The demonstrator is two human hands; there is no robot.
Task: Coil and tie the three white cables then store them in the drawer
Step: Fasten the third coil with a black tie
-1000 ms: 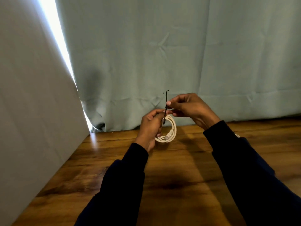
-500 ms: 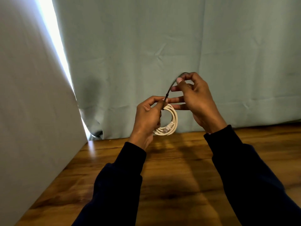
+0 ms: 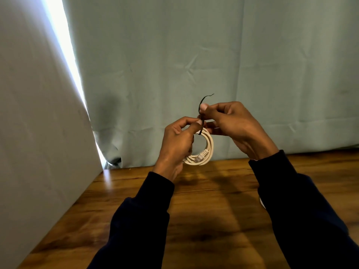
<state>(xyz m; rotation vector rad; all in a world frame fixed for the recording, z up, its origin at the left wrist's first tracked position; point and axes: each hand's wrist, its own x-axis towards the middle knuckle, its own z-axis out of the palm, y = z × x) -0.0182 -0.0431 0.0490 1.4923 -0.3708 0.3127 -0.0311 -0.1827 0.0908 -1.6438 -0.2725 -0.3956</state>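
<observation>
- White cable [image 3: 207, 150], wound into a small coil of several loops, hangs in the air above the wooden table [image 3: 204, 206], between the two hands and in front of the pale green curtain [image 3: 194, 55].
- Left hand [image 3: 177, 144] has its fingers curled round the coil's left side, thumb and forefinger pinching at the top where a thin black tie [image 3: 200, 113] crosses the loops.
- Right hand [image 3: 235, 125] pinches the tie's upper part between thumb and forefinger; the tie's free end curls upward above the fingers.
- A plug end lies against the coil's lower loops.
- Dark sleeves cover both forearms.
- No container shows in this view.
</observation>
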